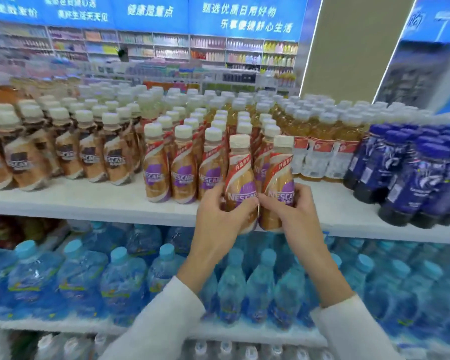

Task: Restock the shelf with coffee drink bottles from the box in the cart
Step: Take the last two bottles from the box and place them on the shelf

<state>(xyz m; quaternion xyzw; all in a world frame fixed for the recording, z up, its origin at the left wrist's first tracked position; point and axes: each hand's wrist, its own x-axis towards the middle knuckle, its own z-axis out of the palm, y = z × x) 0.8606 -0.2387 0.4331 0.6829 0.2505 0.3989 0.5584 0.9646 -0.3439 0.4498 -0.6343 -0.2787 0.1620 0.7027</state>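
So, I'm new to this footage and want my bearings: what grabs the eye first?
Dead centre, the left hand and right hand each hold a purple-label coffee bottle, the left bottle beside the right bottle, at the front edge of the white shelf. Below it lies a bright blue mass of water bottles.

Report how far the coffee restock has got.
Done: columns of purple-label coffee bottles already stand on the shelf. In hand: the left hand grips the left bottle and the right hand grips the right bottle, side by side at the shelf's front edge, not yet set down. Left: seating these two. The box and cart are out of view, so remaining stock is unknown.
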